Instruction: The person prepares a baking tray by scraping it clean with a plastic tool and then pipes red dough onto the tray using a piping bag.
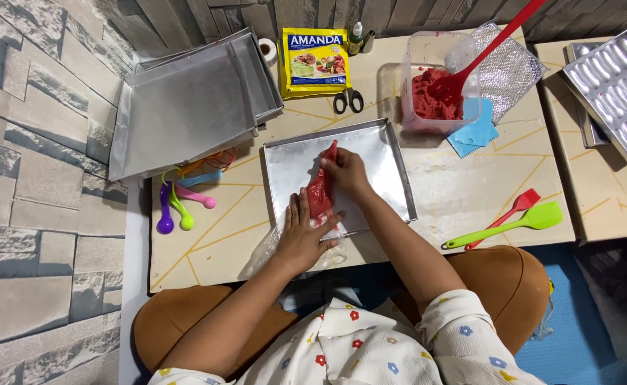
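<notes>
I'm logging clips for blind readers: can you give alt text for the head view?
Both hands press a red-filled piping bag lying on a metal tray on a low table: left hand at its wide end, right hand near the tip. Behind stands a tub of red mix with a red spatula.

The right hand [345,173] hides the red piping bag's [320,192] middle.
</notes>
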